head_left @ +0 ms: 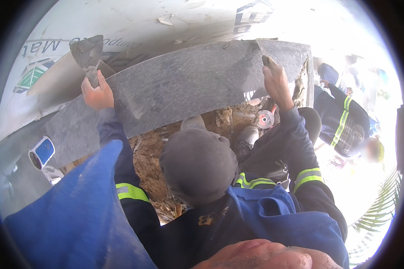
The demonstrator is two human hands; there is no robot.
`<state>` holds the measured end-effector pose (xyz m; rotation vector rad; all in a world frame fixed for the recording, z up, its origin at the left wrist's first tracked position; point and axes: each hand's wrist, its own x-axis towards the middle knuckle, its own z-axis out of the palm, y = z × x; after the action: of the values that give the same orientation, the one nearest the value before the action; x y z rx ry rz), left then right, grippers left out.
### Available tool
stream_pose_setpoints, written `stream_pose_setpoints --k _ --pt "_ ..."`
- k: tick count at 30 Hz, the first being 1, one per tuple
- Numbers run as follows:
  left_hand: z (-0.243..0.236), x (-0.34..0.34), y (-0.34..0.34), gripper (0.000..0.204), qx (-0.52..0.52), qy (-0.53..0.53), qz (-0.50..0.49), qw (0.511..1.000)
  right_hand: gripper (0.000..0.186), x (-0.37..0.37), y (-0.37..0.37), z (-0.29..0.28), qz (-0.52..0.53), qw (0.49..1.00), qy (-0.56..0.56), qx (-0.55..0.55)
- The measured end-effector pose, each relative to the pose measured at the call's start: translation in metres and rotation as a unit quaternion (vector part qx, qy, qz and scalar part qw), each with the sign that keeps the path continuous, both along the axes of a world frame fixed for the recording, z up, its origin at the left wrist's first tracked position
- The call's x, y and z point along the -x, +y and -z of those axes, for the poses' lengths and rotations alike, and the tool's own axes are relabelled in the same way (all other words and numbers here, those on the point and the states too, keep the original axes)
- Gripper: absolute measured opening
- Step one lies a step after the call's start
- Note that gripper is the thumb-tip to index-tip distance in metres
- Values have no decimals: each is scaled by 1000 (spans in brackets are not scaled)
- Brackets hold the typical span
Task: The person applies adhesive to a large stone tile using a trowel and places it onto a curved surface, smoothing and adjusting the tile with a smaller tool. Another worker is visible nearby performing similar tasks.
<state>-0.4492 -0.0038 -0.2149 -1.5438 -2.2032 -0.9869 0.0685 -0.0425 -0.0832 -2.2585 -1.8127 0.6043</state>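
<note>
My left hand (98, 95) grips the handle of a putty knife (88, 53), its broad blade pointing up and smeared with grey paste. This blade is held at the left end of a long grey panel (166, 87), over white sheeting. My right hand (277, 83) is closed round the dark handle of a second scraper (265, 60) near the panel's right end. Its blade lies over the panel's surface, hard to make out against the grey. A darker, damp-looking patch spreads on the panel left of that hand.
Printed white sheeting (139, 27) rises behind the panel. A round disc tool (265, 119) lies near my shoe (247, 136) on rough brown ground (150, 166). A rounded grey shape (197, 166) blocks the middle. A blue-and-white tube (42, 151) lies left. Another person (345, 119) bends at right.
</note>
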Motion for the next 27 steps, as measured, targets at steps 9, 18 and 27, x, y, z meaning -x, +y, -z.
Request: stream_pose_setpoints --k 9,18,27 --pt "-6 -2 -1 48 11 8 11 1000 52 64 19 5 8 986 120 118" --pt "-9 -6 -2 48 21 10 6 1000 48 142 11 -21 -61 971 200 118" --pt "-2 0 -2 47 -3 9 8 1000 51 133 21 -48 -128 937 218 240"
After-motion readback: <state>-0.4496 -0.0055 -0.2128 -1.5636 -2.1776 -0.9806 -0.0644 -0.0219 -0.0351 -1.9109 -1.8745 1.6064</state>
